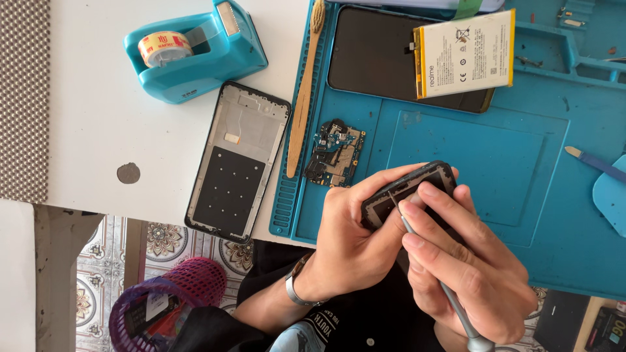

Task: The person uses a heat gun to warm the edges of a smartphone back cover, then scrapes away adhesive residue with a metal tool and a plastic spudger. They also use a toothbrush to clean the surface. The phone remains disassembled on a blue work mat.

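Hands at work over a blue repair mat [456, 150] that lies on a white counter [91, 117]. The left hand [355, 238] cradles a dark phone housing [407, 192] from below and from the side, its fingers clamped around the near edge, apparently so that the open inner face tilts up toward the camera. The right hand [466, 267] holds a slim grey screwdriver [430, 270] in a pen grip, fingers closed on the shaft and its tip set inside the housing; the forefinger rests on the housing rim, seemingly to steady the tool. The housing is held just above the mat's near edge, close to the person's body.

Removed parts lie spread apart on the surface, each in plain reach: a small circuit board [336, 153] on the mat just beyond the left hand; a wooden-handled brush [303, 91] along the mat's left border; a black display panel [391, 58] at the far side, with a yellow-edged white battery [464, 53] lying partly across it; a phone mid-frame [238, 160], inner face up, on the counter left of the mat. A turquoise tape dispenser [195, 49] stands beyond the frame, and a blue plastic pry tool [596, 163] lies at the mat's right
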